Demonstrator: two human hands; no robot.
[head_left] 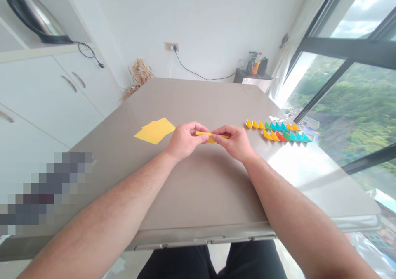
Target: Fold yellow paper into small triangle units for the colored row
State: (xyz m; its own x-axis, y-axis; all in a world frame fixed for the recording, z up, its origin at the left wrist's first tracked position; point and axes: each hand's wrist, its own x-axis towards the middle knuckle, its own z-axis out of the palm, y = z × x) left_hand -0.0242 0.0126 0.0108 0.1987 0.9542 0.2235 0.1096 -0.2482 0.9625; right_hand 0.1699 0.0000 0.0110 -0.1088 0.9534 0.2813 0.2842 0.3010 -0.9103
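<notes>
Between both hands, above the middle of the table, is a folded piece of yellow paper [211, 140]. My left hand [186, 140] pinches its left part between thumb and fingers. On the right part, my right hand [234, 141] is closed in the same way, and the two thumbs are close together. The fingers hide some of the folds. To the left of my left hand, several flat sheets of yellow paper [155, 131] lie overlapping. Two rows of small folded paper boats [281, 136] in yellow, orange, green, blue and red stand to the right of my right hand.
The grey-brown table [198, 188] has its front edge against my lap. A window [355, 89] lies along the right side. Behind the table stand a small cabinet [253, 81] with bottles and dried plants [140, 72]. A kettle [38, 17] sits on the left shelf.
</notes>
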